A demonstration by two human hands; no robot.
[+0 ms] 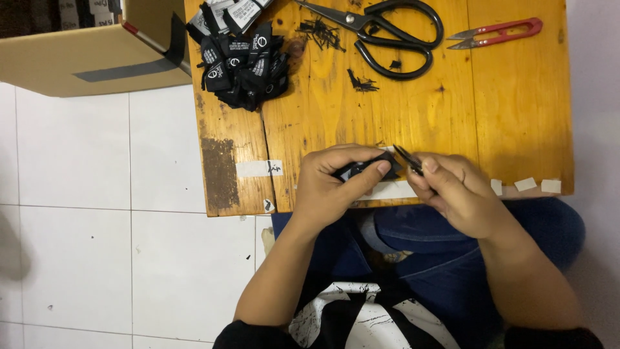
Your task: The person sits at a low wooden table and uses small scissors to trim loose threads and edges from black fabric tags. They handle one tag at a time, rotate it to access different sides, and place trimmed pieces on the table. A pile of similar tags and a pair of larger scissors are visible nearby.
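From the head camera, the person's left hand (336,184) pinches a small black fabric label (365,167) between thumb and curled fingers at the near edge of the wooden table (413,110). The right hand (455,190) is closed around a small dark snipping tool (408,158) whose tips meet the label's end; how wide the blades stand cannot be told.

As a judgement of progress, a good share looks done: a heap of black labels (242,64) lies at the table's far left corner, and black thread clippings (323,32) are scattered on the table's far side. The label in hand looks only partly trimmed, and how many untrimmed ones are left cannot be told.

Large black scissors (387,32) lie on the table's far side, right of the clippings, and red thread snips (496,33) lie further right; both are untouched. Pale tape strips (258,169) stick along the table's near edge.

The table is worn yellow wood with a dark scuffed patch at its left side. Beyond its far left corner is a cardboard box (84,58). White floor tiles (97,226) spread to the table's left.
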